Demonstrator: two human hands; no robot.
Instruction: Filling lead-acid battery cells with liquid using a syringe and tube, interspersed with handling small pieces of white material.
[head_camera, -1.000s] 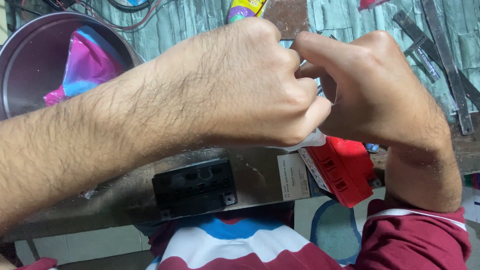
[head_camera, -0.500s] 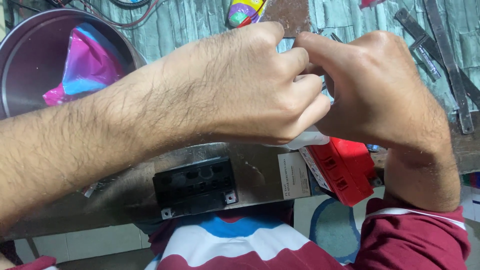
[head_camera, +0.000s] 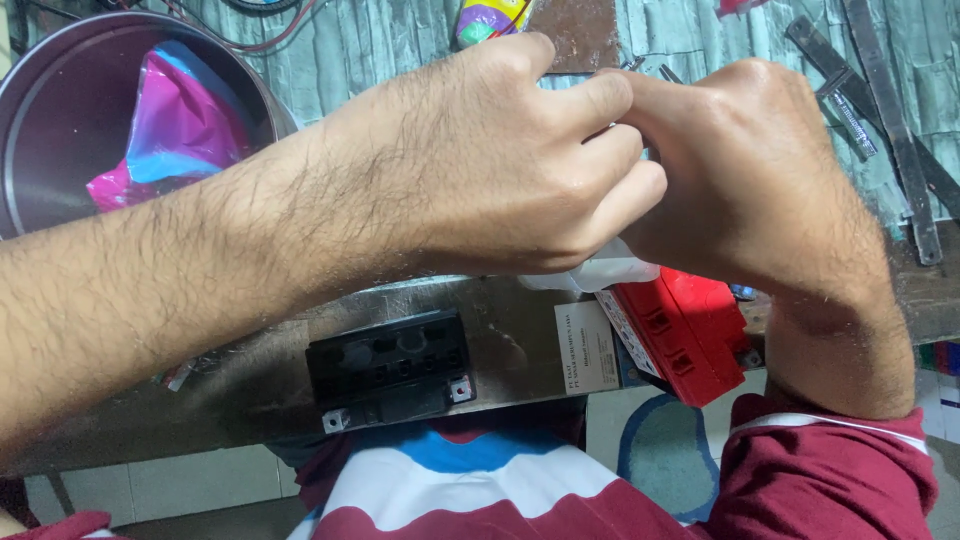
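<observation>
Closely clasped hands (head_camera: 640, 170), fingers curled, perhaps pinching something white (head_camera: 600, 272)

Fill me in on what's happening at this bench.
A person's left hand and right hand are pressed together over a small white item, mostly hidden beneath them. Below lie a black battery and a red battery. A metal bowl at the left holds a pink and blue bag.

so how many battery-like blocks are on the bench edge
2: a black block at the near edge under the left hand, and a red block below the right hand. More may be hidden behind the hands.
</observation>
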